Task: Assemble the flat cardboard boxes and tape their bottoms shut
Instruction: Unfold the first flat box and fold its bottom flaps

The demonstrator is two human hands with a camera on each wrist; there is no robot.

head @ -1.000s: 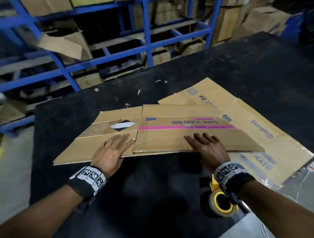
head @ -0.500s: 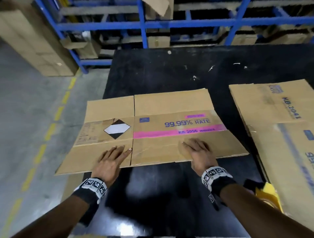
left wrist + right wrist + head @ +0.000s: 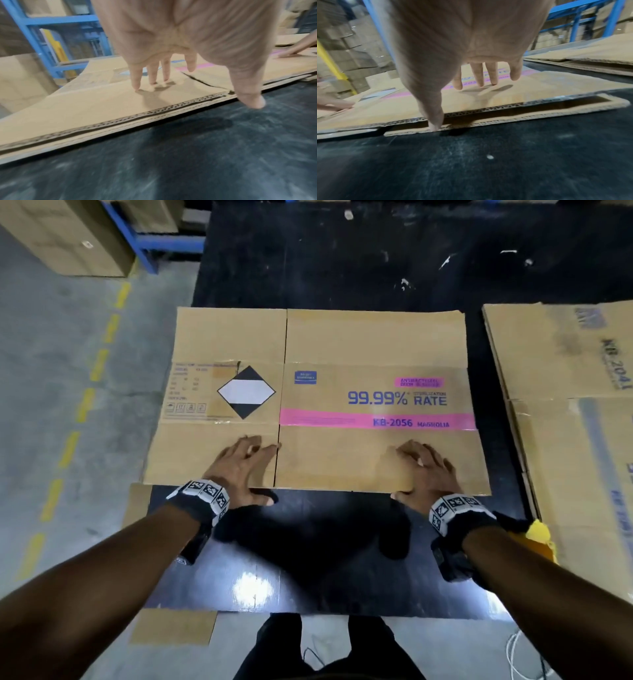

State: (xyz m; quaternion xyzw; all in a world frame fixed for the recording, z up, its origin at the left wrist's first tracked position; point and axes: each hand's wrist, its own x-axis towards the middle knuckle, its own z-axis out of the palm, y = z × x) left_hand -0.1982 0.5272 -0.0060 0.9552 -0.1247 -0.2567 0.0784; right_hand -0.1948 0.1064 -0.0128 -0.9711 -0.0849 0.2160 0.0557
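A flat cardboard box (image 3: pixel 342 344) printed "99.99% RATE" with a pink band lies on the black table (image 3: pixel 308 559). My left hand (image 3: pixel 253 474) rests on its near left flap with fingers (image 3: pixel 137 81) spread, and the thumb (image 3: pixel 252 102) touches the table just off the edge. My right hand (image 3: pixel 414 474) lies on the near right flap with its fingers (image 3: pixel 479 78) straight. Its thumb (image 3: pixel 435 125) touches the near edge, where the two layers of the box (image 3: pixel 539 86) gape slightly.
Another flat cardboard stack (image 3: pixel 565 371) lies to the right, with a strip of bare table between. A yellow tape dispenser (image 3: pixel 537 535) shows partly behind my right wrist. The box's left end overhangs the table edge above the grey floor (image 3: pixel 68 405). Blue racking (image 3: pixel 147 244) stands beyond.
The box has slid left, off the other cardboard, and now lies apart from it. Both hands have stayed on the near flaps, and their thumbs have come down to the near edge.
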